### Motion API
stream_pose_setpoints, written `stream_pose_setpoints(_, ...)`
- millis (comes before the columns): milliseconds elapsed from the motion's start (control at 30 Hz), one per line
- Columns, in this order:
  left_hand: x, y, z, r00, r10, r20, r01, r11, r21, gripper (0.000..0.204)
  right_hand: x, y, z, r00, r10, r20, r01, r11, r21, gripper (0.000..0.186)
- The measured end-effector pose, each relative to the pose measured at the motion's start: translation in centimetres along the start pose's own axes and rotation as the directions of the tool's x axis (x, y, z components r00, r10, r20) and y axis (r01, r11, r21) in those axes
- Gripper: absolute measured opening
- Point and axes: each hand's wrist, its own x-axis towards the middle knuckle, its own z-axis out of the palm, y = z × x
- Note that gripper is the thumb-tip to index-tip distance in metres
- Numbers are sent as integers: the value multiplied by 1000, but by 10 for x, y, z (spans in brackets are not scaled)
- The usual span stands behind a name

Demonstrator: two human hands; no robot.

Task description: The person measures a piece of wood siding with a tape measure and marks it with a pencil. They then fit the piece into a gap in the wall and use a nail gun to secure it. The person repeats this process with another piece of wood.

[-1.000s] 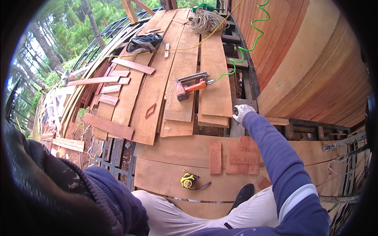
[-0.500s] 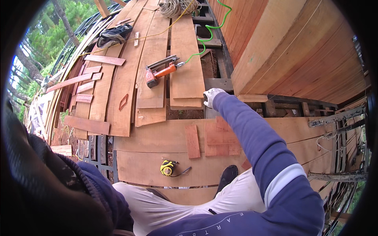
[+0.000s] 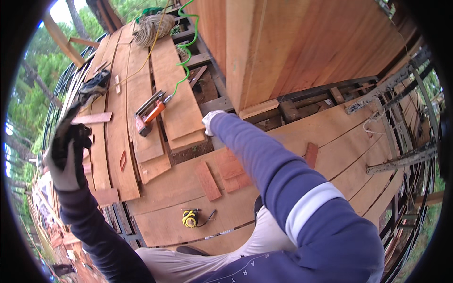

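My right hand [image 3: 213,121], in a pale glove, is closed at the near right corner of a long wooden plank [image 3: 175,101]; its fingertips are partly hidden. Raised at the left is my left hand [image 3: 68,151], in a black and grey glove, with thumb and fingers apart and nothing in them. An orange and red nail gun [image 3: 150,115] lies on the planks left of my right hand, joined to a green coiled air hose [image 3: 185,75]. On the nearer boards sit a yellow tape measure [image 3: 190,218] and several short reddish wood pieces [image 3: 208,180].
Open gaps between dark joists [image 3: 218,104] show soil beneath. A timber-clad wall [image 3: 283,52] rises at the right. Coiled rope [image 3: 153,29] and a dark bag [image 3: 94,87] lie farther off. Metal scaffold bars [image 3: 391,162] stand at the far right.
My left hand has come up into view at the left. The view has turned, shifting the scene leftward. My right hand stays at the same plank corner.
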Motion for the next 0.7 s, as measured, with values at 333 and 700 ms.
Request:
stream_pose_setpoints(333, -84, -246, -89, 565, -786, 249, 770, 611, 185, 28, -25, -45, -27, 989, -144, -23, 145, 989, 12, 41)
stream_pose_setpoints(700, -212, -292, -152, 65, -993, 100, 995, 72, 70, 23, -32, -25, -21, 996, -42, 82, 45, 999, -29, 38)
